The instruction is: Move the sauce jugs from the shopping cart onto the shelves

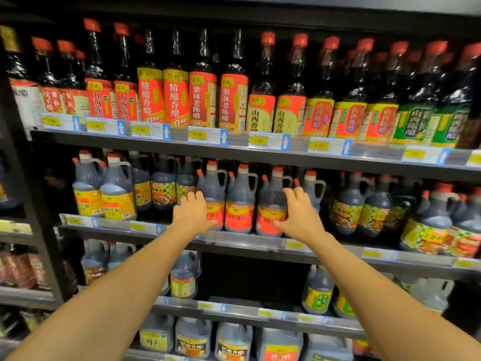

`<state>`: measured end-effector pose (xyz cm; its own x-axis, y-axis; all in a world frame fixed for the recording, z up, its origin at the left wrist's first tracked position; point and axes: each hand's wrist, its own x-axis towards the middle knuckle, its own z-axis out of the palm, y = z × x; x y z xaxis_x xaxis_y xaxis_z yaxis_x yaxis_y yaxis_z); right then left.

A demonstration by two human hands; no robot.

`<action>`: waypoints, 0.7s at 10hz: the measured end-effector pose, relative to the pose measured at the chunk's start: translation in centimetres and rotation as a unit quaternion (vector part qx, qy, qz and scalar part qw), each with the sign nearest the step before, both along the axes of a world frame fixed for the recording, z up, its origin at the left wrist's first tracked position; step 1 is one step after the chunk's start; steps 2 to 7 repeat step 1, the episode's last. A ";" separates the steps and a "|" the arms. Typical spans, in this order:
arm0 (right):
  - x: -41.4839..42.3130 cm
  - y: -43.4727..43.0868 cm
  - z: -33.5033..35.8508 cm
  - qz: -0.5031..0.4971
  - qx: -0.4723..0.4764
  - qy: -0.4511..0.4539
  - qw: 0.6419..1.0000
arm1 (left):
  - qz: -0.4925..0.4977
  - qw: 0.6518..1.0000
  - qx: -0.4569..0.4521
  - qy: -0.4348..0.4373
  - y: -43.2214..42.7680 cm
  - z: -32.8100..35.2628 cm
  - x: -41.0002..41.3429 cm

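Left hand [194, 214], right hand [299, 217] part-cover jugs [239, 188], labels [238, 217] blurred

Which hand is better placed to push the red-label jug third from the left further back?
Right. The right hand rests on that jug; the left hand rests on the first red-label jug, with the middle jug between them.

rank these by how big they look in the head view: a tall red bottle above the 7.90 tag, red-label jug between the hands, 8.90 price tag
1. tall red bottle and red-label jug: too close to rank; the bottle is taller, the jug wider.
2. 8.90 price tag: clearly smallest.
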<state>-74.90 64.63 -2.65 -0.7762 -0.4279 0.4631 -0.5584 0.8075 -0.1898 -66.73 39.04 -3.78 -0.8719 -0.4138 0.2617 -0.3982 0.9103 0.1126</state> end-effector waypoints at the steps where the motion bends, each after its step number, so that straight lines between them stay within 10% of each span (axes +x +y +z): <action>1: 0.4 1.4 0.3 -0.034 0.052 -0.051 0.997 | -0.009 0.998 -0.060 -0.012 1.1 0.7 1.0; 7: 0.4 1.4 0.3 -0.034 0.052 -0.051 0.997 | -0.009 0.998 -0.060 -0.012 1.1 0.7 1.0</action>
